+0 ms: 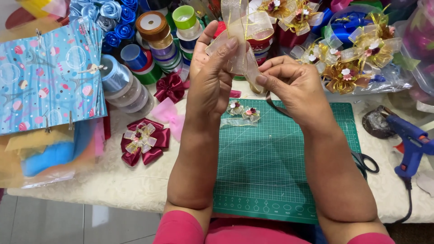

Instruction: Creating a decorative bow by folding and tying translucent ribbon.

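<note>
- Nearest: pink sleeves (181, 228) at the bottom edge, both forearms reaching away over the table.
- Green mat (271, 171) lies under the arms, on a cream cloth (131, 185) covering the table.
- Scissors (365, 162) at the mat's right edge, handles showing, blades hidden under the right forearm.
- Blue glue gun (413, 142) right of the scissors, on the cloth, cord trailing toward the near edge.
- Maroon bow (143, 141) with a sheer gold centre lies left of the mat, near the left forearm.
- Two small flowers (244, 110) sit on the mat's far edge, just below the hands.
- Left hand (210, 77) raised above the far mat edge, fingers closed, thumb and fingertips pinching the sheer ribbon (242, 36).
- Right hand (294, 83) just right of it, fingers curled narrow, pinching the same ribbon lower down.
- Ribbon is pale gold, see-through, gold-edged; looped and held upright between both hands, clear of the mat, its top running out of view.
- Pink bow (168, 114) and a darker satin bow (170, 86) left of the left hand.
- Patterned blue sheets (47, 77), clipped, far left.
- Far: spools (153, 31) in many colours, blue satin roses (113, 18), and gold bows (352, 58) in clear wrap at far right.
</note>
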